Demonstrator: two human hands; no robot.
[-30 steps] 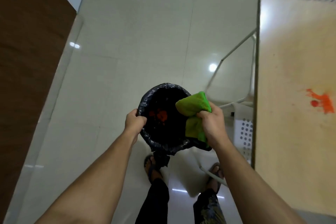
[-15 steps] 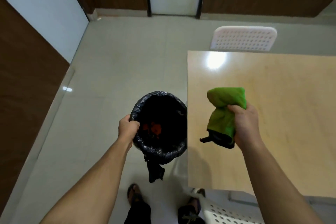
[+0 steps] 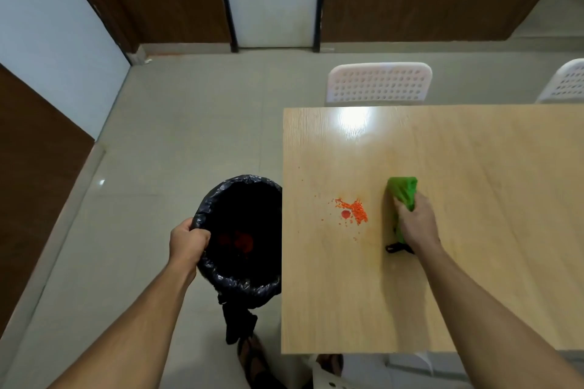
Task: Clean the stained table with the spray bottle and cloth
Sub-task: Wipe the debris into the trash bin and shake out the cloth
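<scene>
While the right hand grips the bunched green cloth (black-edged), orange stain lies beside.

Both forearms are bare to the frame's lower edge, with no sleeve, watch or band showing on either. The left hand and right hand wear no gloves or rings. Below, dark trousers show faintly, and the feet wear dark open sandals with straps.

tabletop: light wood, right of frame
stain: orange-red crumbs, centre-left of tabletop
cloth: green, right of stain
</scene>
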